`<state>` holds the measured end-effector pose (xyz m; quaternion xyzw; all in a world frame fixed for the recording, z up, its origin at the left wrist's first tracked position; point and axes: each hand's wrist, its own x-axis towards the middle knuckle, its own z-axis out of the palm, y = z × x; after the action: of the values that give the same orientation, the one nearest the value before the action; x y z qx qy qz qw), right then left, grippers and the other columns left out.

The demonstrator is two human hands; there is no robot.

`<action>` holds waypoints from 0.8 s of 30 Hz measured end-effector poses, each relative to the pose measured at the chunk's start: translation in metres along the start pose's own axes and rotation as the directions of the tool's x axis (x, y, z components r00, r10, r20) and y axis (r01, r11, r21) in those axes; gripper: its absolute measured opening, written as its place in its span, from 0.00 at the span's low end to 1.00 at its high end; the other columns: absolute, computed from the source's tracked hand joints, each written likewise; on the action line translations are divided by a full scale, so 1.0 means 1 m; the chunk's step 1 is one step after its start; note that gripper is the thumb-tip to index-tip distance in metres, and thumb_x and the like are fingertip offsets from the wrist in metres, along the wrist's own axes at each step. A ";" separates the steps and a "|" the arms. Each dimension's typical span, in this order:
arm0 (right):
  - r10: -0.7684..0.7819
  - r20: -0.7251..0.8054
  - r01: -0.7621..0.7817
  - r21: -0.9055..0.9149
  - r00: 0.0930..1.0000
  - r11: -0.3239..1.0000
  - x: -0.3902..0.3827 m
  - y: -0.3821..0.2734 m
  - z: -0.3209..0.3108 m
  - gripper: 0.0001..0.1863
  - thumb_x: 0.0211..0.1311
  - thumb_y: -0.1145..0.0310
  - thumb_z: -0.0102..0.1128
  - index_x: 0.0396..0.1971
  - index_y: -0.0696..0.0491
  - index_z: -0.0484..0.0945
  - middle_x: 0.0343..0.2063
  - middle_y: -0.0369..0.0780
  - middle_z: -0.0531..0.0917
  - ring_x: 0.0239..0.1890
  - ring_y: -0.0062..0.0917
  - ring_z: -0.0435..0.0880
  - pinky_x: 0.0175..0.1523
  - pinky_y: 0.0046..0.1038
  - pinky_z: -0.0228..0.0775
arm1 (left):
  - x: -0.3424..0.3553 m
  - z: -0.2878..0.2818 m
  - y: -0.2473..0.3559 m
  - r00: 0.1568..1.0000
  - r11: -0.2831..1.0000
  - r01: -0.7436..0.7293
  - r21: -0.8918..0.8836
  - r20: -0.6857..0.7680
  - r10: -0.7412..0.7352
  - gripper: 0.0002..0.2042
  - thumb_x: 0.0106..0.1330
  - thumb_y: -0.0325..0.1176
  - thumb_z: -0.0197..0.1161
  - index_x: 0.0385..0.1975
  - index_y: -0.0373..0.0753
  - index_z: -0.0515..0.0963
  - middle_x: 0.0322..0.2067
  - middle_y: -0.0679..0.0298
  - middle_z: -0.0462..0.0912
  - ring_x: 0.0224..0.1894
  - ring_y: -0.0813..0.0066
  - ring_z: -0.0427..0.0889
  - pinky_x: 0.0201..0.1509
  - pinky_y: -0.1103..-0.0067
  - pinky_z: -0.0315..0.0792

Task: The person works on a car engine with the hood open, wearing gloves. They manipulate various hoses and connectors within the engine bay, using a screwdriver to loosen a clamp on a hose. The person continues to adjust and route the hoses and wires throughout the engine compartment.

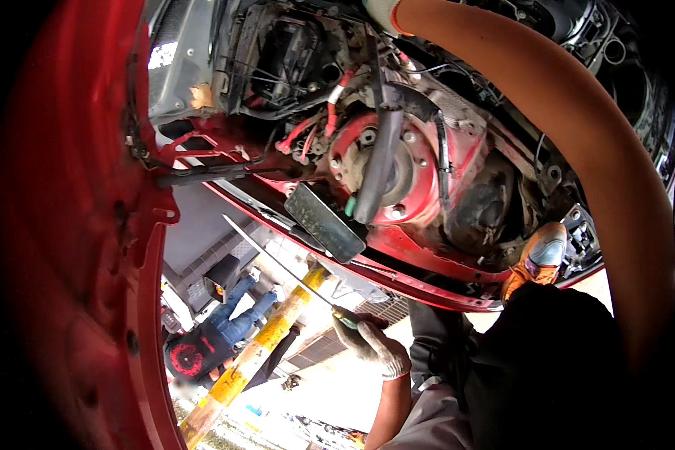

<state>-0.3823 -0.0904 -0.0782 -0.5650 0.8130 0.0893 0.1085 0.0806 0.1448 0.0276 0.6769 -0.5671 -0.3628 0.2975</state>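
Note:
Low in the view, my left hand, in a pale knitted work glove, is closed round the green handle of a long screwdriver. Its thin shaft points up and left, outside the red fender. My right arm arcs over the engine bay to the top edge, where only part of my gloved right hand shows; its fingers are out of sight. Below that hand, a dark hose-like tube lies across the round red strut tower. A dark, phone-shaped slab rests on the fender's inner edge.
The raised red hood fills the left. My orange and grey shoe is on the bay's edge at right. Red cables run near the strut tower. Beyond the fender are a yellow post and a person in jeans.

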 end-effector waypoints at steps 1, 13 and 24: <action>0.008 0.002 -0.008 0.012 1.000 1.000 -0.001 0.001 0.003 0.15 0.36 0.68 0.76 0.32 0.48 0.91 0.33 0.41 0.90 0.39 0.34 0.90 0.39 0.36 0.80 | -0.007 0.006 -0.001 0.999 0.999 -0.045 -0.018 0.015 0.045 0.29 0.75 0.32 0.52 0.73 0.31 0.53 0.36 0.61 0.77 0.31 0.77 0.72 0.39 0.80 0.70; -0.022 0.140 0.028 -0.037 0.990 0.999 0.006 0.012 0.000 0.14 0.41 0.69 0.72 0.34 0.50 0.91 0.36 0.42 0.90 0.40 0.36 0.90 0.39 0.37 0.82 | -0.056 -0.013 -0.034 0.962 0.994 -0.055 0.095 0.272 0.027 0.28 0.71 0.29 0.58 0.69 0.28 0.60 0.55 0.54 0.76 0.45 0.74 0.77 0.48 0.80 0.75; -0.057 0.052 0.056 0.021 0.997 0.998 0.006 0.018 0.010 0.16 0.37 0.69 0.74 0.33 0.51 0.90 0.36 0.44 0.89 0.41 0.37 0.89 0.41 0.38 0.82 | -0.113 -0.123 -0.063 0.907 0.936 0.241 0.255 0.283 -0.311 0.26 0.70 0.35 0.60 0.64 0.26 0.66 0.57 0.50 0.77 0.56 0.65 0.78 0.63 0.71 0.71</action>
<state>-0.4004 -0.0867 -0.0891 -0.5840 0.7945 0.0930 0.1381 0.2061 0.2663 0.0626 0.7110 -0.5413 -0.4429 0.0724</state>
